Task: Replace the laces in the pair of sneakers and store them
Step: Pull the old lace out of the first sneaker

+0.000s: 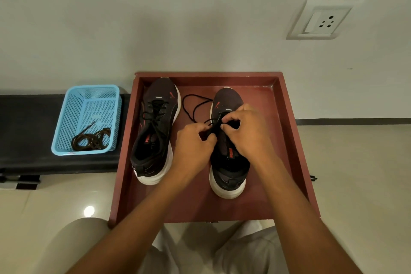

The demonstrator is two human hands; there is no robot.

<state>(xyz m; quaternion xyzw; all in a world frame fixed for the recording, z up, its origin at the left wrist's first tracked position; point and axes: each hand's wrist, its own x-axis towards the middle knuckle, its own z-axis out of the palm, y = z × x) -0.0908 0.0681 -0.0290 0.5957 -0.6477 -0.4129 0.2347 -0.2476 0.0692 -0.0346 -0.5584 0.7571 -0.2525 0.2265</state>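
Note:
Two black sneakers with white soles stand toes-away inside a reddish wooden tray (287,104). The left sneaker (155,131) is laced with a black lace. Over the right sneaker (229,162), my left hand (193,144) and my right hand (246,131) both pinch a black lace (191,107) at the eyelets. The lace's loose part loops on the tray between the two shoes. My fingers hide the eyelet area.
A light blue plastic basket (89,100) with a bundle of dark laces (92,139) sits on a black bench at the left. A wall with a power socket (322,21) rises behind the tray. My knees are below the tray's near edge.

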